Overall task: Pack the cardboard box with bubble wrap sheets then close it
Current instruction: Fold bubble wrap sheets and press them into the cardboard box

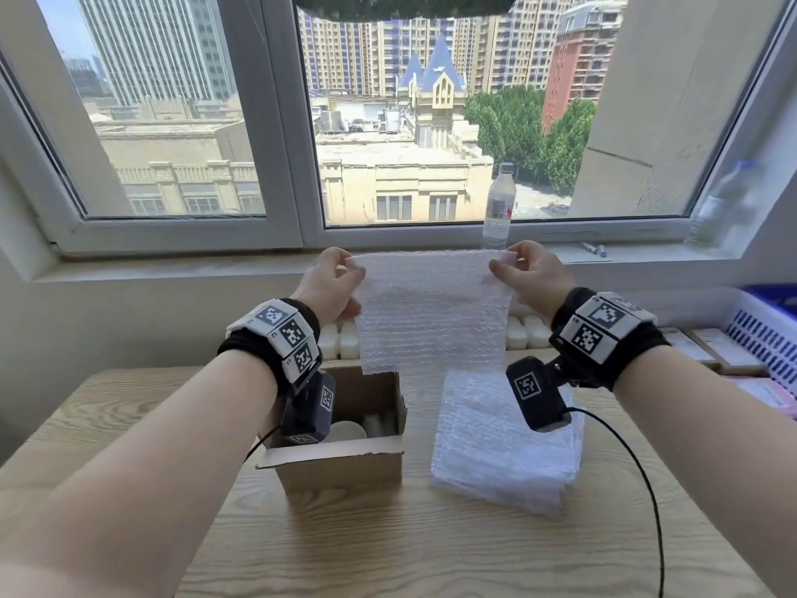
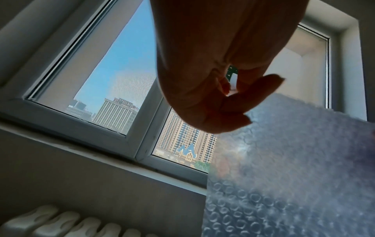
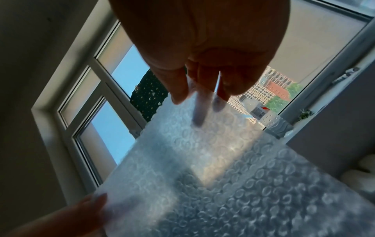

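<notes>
A clear bubble wrap sheet (image 1: 433, 312) hangs upright in the air above the table. My left hand (image 1: 334, 280) pinches its top left corner and my right hand (image 1: 524, 274) pinches its top right corner. The sheet's lower edge hangs just over the far side of the open cardboard box (image 1: 345, 461), which stands on the table with white round things inside. A stack of bubble wrap sheets (image 1: 502, 451) lies right of the box. In the wrist views the sheet (image 2: 294, 168) (image 3: 202, 160) fills the lower right below each hand (image 2: 239, 102) (image 3: 201, 89).
The wooden table (image 1: 388, 545) spreads toward me. Behind it a white radiator (image 1: 524, 330) runs under the windowsill, where a water bottle (image 1: 499, 205) stands. A blue and white basket (image 1: 763, 334) sits at the far right. A black cable (image 1: 638, 472) trails from my right wrist.
</notes>
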